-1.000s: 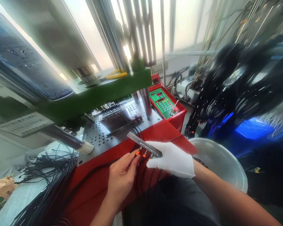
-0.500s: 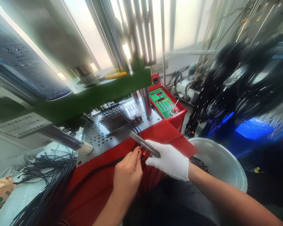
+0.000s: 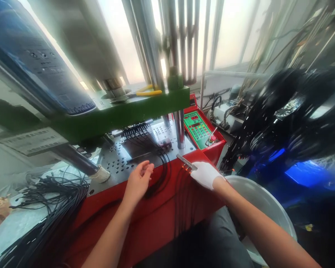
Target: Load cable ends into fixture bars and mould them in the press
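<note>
The right hand (image 3: 206, 174), in a white knit glove, is closed around one end of a slim metal bar (image 3: 185, 162). The bar is flat, grey and straight, and it juts out of the glove toward ten o'clock, over the far edge of the red machine top (image 3: 162, 208). Small orange-tipped plugs (image 3: 185, 169) hang in a row from the bar's underside, each trailing a thin black cable (image 3: 181, 201) that runs down toward six o'clock across the smooth red surface.

The left hand (image 3: 138, 182) is bare and holds nothing — its fingers are loosely spread and slightly curled, palm turned up and inward, hovering just above the red top. At two o'clock from it, a looped bundle of black wires (image 3: 163, 167) sweeps from the red top up onto the perforated steel plate (image 3: 114, 162), a dull grey sheet dotted with round holes. Those wires end in a row of dark connectors (image 3: 135, 131) seated at the plate's far side, under the green beam (image 3: 123, 113) of the press.

A polished steel column (image 3: 180, 128) stands at twelve o'clock from the bar. Beside it, at one o'clock, sits a green control panel (image 3: 198, 128) with red digits and small buttons. At four o'clock from the gloved hand lies a round white plastic basin (image 3: 265, 201). A tangled heap of black cords (image 3: 53, 197) spreads at nine o'clock from the bare hand.
</note>
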Demonstrator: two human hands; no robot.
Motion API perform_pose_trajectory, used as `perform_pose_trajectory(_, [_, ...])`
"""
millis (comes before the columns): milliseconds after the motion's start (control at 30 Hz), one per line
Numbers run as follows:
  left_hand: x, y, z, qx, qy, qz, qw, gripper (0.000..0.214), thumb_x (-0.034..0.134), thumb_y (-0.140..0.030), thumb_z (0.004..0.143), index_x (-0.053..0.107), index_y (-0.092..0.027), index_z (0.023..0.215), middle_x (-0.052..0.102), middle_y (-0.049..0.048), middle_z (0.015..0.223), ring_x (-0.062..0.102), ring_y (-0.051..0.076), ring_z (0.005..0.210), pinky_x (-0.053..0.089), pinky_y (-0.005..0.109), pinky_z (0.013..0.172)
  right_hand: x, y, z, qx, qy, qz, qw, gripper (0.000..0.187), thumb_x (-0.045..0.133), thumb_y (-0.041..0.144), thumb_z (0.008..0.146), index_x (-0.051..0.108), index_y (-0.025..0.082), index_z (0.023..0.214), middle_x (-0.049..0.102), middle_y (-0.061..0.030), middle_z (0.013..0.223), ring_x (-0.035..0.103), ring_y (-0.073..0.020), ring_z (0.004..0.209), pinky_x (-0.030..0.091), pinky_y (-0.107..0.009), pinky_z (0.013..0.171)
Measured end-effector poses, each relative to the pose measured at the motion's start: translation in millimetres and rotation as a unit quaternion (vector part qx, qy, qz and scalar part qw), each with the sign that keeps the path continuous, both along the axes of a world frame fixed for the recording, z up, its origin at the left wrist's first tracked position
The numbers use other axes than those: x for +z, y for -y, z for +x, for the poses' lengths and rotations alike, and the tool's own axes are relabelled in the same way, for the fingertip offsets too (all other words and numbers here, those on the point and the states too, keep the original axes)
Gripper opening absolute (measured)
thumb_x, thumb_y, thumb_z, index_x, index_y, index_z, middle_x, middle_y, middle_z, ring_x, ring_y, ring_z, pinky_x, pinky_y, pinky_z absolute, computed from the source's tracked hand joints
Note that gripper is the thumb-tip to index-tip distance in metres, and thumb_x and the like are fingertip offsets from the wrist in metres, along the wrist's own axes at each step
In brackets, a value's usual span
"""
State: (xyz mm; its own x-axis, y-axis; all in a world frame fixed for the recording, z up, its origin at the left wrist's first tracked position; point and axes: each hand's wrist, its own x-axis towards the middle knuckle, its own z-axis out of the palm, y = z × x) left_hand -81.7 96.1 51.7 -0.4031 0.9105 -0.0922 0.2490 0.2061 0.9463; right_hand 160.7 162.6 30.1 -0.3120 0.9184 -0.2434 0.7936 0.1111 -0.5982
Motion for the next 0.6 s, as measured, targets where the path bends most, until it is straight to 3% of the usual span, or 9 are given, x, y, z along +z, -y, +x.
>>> perform_pose_trajectory(100, [-19.4,-37,-10,0.080,0.089,0.014,0.993,0.052,0.067,-0.044,0.076,0.054,-0.012,0.116,0.060,0.0150,0.116,0.061,0.022,0.097,0.050,0.027,0.069,-6.8,-1,-11,-0.039,0.062,0.013,0.997,0.020,0.047,0.028,0.077,0.062,0.016,0.078,0.067,-0.0139,0.086,0.062,-0.0270,0.081,0.041,-0.035,0.070])
perform_pose_trajectory(167, [-31.2,-61,-9,0.101,0.151,0.014,0.983,0.045,0.065,-0.043,0.077,0.056,-0.011,0.107,0.060,0.0173,0.113,0.063,0.021,0.093,0.051,0.027,0.068,-10.2,3,-20,-0.066,0.101,0.020,0.993,0.023,0.046,0.034,0.078,0.062,0.016,0.079,0.067,-0.0149,0.086,0.062,-0.0297,0.082,0.042,-0.037,0.071])
perform_pose_trajectory(333, [-44.5,-101,9,0.027,0.326,0.020,0.945,0.027,0.057,-0.037,0.084,0.059,-0.011,0.090,0.067,0.0137,0.083,0.066,0.020,0.069,0.052,0.031,0.063,-18.1,18,-36,-0.084,0.162,0.071,0.981,0.028,0.049,0.045,0.078,0.060,0.020,0.082,0.066,-0.0113,0.091,0.063,-0.0296,0.084,0.043,-0.037,0.069])
perform_pose_trajectory(467, [-24.3,-100,9,-0.002,0.394,0.034,0.919,0.015,0.055,-0.024,0.084,0.059,-0.009,0.083,0.059,0.0049,0.060,0.057,0.015,0.048,0.048,0.028,0.050,-16.1,23,-33,-0.038,0.176,0.106,0.978,0.024,0.047,0.041,0.081,0.059,0.021,0.077,0.064,-0.0090,0.088,0.062,-0.0268,0.081,0.042,-0.034,0.067])
perform_pose_trajectory(600, [23.3,-78,-14,-0.008,0.441,0.079,0.894,0.014,0.051,-0.022,0.086,0.057,-0.011,0.081,0.045,-0.0036,0.052,0.044,0.009,0.042,0.041,0.023,0.044,11.0,-1,-40,0.029,0.046,0.109,0.993,0.022,0.052,0.042,0.083,0.064,0.023,0.085,0.065,-0.0045,0.086,0.061,-0.0230,0.081,0.042,-0.033,0.074])
